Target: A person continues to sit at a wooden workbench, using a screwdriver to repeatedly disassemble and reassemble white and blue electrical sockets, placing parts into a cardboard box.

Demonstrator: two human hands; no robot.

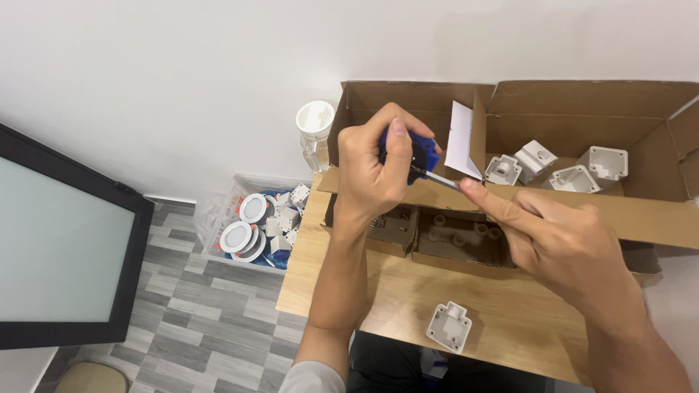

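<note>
My left hand (371, 171) is closed around the blue and black handle of a screwdriver (416, 156), held above the wooden table. Its metal shaft runs right toward my right hand (553, 240), whose extended index finger touches the shaft near its tip. What the right fingers pinch, if anything, is hidden. Below the hands, a white plastic housing (449, 327) lies on the table (386, 291) near its front edge.
A large open cardboard box (582, 116) at the back holds several white plastic housings (575, 175). Two small open boxes (451, 240) with screws and small parts sit under my hands. A clear jar (314, 138) stands at the table's corner. A floor bin (258, 222) holds round light fittings. A dark panel (58, 240) leans left.
</note>
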